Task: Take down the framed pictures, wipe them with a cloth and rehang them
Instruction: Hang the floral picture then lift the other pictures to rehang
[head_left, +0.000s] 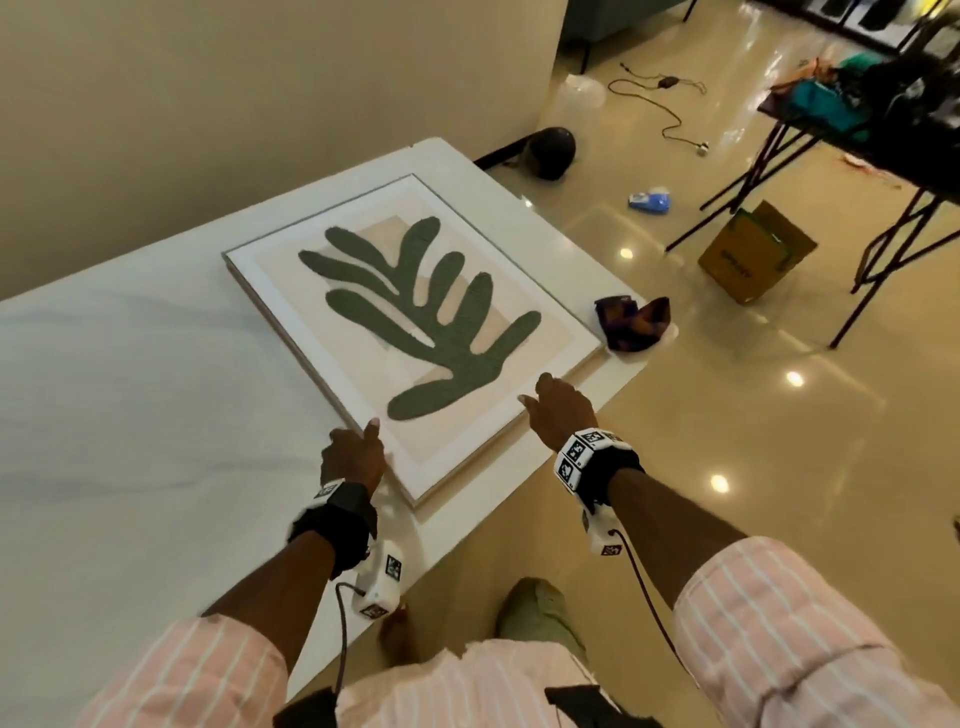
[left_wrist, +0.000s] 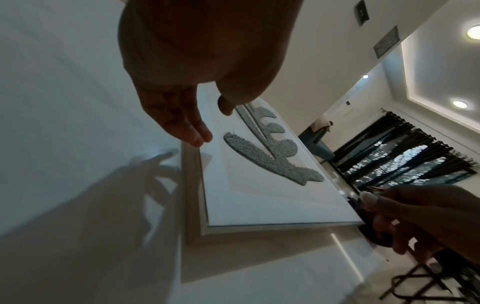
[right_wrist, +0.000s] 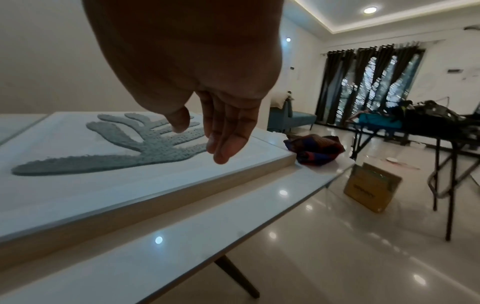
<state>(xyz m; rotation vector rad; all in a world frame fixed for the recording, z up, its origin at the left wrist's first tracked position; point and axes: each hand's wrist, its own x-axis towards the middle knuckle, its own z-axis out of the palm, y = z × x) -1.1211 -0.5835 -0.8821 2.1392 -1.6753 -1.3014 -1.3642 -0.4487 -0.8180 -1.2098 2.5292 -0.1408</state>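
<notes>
Pale-wood framed picture (head_left: 415, 332), green leaf cutout, flat on table (head_left: 130, 415)

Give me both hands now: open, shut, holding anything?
Left hand: open, fingers straight at the framed picture edge, gripping nothing.
Right hand: open, empty, above the frame.

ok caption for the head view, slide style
Framed picture flat on the table, cloth beside it, both hands open over its near corner.
</notes>
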